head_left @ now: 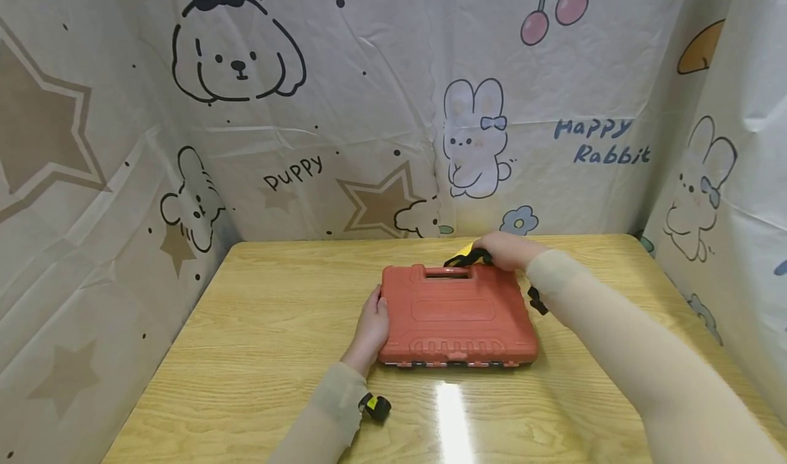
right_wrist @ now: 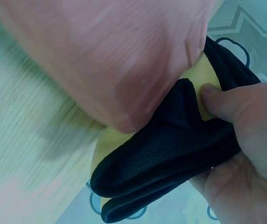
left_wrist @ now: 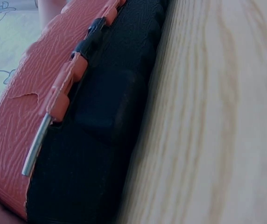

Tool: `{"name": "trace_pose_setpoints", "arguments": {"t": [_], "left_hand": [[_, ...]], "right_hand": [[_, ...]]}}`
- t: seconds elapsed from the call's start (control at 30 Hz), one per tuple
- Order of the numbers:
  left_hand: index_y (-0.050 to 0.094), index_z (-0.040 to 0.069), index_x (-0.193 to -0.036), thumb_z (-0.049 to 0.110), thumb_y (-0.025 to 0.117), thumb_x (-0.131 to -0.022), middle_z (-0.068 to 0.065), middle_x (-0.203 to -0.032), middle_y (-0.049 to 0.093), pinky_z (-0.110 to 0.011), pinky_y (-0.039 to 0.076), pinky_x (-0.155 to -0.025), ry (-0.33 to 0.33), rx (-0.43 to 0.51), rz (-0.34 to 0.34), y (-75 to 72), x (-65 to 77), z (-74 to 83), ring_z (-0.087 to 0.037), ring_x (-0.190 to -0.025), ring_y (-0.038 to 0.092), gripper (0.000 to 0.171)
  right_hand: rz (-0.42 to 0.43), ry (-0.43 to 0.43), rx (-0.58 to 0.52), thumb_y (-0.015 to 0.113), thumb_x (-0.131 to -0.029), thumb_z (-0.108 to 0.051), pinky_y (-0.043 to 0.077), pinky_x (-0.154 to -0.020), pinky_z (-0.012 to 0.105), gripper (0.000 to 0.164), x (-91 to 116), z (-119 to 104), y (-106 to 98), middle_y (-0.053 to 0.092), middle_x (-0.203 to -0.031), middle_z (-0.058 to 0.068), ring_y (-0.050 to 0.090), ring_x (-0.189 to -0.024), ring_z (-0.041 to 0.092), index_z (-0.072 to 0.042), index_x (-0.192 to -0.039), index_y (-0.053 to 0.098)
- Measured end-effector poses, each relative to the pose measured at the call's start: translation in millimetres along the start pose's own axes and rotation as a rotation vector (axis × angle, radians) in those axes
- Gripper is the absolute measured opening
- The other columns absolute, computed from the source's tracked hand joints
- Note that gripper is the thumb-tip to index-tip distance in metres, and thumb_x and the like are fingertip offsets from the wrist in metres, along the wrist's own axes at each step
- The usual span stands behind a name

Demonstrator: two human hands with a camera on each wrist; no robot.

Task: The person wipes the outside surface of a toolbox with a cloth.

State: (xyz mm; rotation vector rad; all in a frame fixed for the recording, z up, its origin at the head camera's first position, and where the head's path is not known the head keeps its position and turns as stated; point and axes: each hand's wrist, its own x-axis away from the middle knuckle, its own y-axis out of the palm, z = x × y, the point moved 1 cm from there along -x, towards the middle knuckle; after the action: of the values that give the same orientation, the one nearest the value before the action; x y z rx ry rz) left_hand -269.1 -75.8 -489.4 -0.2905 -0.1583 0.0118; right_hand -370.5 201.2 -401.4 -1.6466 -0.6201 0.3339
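A red hard carrying case (head_left: 458, 317) lies flat on the wooden table, its handle at the far side. My left hand (head_left: 370, 327) rests against its left side with fingers along the edge. In the left wrist view, the case's red upper half (left_wrist: 35, 79) meets a black lower half (left_wrist: 101, 107) along a hinge with a metal pin. At the case's far right corner, my right hand (head_left: 509, 251) pinches a folded black-and-yellow cloth glove (right_wrist: 166, 140). The thumb (right_wrist: 217, 100) presses on its yellow part. A blurred pink shape in the right wrist view is hard to identify.
The pale wooden table (head_left: 277, 327) surrounds the case, and a light reflection crosses it near the front. A printed cloth (head_left: 369, 108) hangs behind and on both sides. Black camera mounts (head_left: 375, 407) sit on the wrists.
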Motion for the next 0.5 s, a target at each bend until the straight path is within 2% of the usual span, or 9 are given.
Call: {"name": "trace_pose_setpoints", "arguments": {"t": [0.3, 0.5], "left_hand": [[0.020, 0.005, -0.154, 0.021, 0.027, -0.107, -0.017, -0.159, 0.021, -0.053, 0.017, -0.119, 0.003, 0.007, -0.004, -0.3, -1.2, -1.5, -0.035, -0.147, 0.016, 0.050], [0.019, 0.005, -0.154, 0.021, 0.027, -0.107, -0.017, -0.159, 0.021, -0.054, 0.017, -0.119, 0.003, 0.003, -0.005, -0.5, -0.6, -1.4, -0.035, -0.147, 0.017, 0.051]], "right_hand": [[0.042, -0.024, -0.006, 0.055, -0.084, 0.013, 0.051, -0.091, 0.046, 0.029, 12.6, 14.0, 3.5, 0.070, -0.094, 0.006, 0.063, -0.089, 0.024, -0.009, -0.097, 0.069], [0.089, -0.062, -0.033, 0.057, -0.088, 0.007, 0.051, -0.093, 0.047, 0.020, 25.2, 20.9, 3.9, 0.070, -0.095, 0.007, 0.065, -0.093, 0.027, -0.007, -0.096, 0.069]]}}
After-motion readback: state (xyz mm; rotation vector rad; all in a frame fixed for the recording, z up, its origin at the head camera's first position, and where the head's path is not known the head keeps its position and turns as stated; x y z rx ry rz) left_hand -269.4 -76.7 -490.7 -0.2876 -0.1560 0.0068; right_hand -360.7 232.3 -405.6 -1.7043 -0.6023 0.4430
